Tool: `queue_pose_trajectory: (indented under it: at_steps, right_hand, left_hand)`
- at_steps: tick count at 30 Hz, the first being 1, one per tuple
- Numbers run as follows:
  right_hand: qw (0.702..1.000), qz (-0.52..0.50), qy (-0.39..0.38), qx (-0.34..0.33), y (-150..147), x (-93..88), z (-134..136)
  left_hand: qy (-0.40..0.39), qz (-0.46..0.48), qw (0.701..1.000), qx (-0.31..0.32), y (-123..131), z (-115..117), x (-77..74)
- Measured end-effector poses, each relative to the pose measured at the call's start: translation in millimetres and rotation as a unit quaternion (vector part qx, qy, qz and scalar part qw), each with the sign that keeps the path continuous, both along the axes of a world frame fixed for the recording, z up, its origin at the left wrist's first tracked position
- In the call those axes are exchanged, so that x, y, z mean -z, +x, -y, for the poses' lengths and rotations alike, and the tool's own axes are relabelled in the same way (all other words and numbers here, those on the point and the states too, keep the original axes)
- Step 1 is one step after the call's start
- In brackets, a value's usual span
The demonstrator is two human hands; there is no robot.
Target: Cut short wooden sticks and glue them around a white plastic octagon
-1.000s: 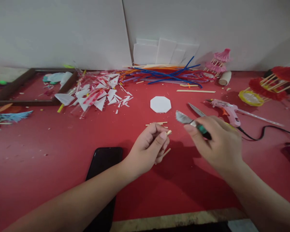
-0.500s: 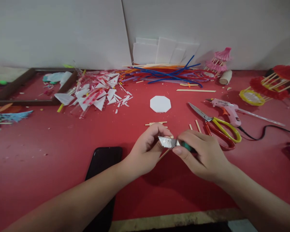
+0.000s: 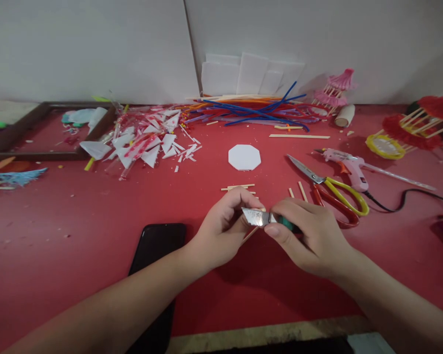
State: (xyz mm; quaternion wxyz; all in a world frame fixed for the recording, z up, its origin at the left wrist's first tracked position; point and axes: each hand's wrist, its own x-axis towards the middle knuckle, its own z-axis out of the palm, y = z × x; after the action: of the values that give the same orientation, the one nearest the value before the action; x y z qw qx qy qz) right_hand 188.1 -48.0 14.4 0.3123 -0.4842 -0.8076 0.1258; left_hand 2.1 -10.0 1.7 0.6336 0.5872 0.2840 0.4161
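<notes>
My right hand (image 3: 310, 236) is closed round the green handle of a craft knife (image 3: 256, 217), its slanted metal blade pointing left. Pinched in my left hand (image 3: 225, 228) is a thin wooden stick (image 3: 249, 236), mostly hidden by the fingers and the blade. The blade lies against or just over the left fingertips; whether it touches the stick I cannot tell. Beyond my hands lies a white octagonal board (image 3: 244, 157). Several short sticks (image 3: 237, 187) rest between it and my left hand, and two more sticks (image 3: 303, 191) lie just past my right hand.
Scissors (image 3: 325, 184) and a pink glue gun (image 3: 349, 167) with a cord lie to the right. A black phone (image 3: 158, 246) sits under my left forearm. White scraps (image 3: 151, 152), pipe cleaners (image 3: 254, 109) and a dark frame (image 3: 47, 152) line the back, with small pagoda-like models (image 3: 409, 128) at right.
The view has shifted very slightly. Both hands, the knife and the stick keep almost the same position.
</notes>
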Motion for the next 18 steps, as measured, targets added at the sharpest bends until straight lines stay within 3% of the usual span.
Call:
queue_pose_trajectory:
  at_steps: [18]
  right_hand:
    - [1.000, 0.008, 0.004, 0.006, -0.3, -0.6, 1.0]
  left_hand:
    - [-0.004, 0.031, 0.999, 0.013, -1.1, -0.9, 0.8]
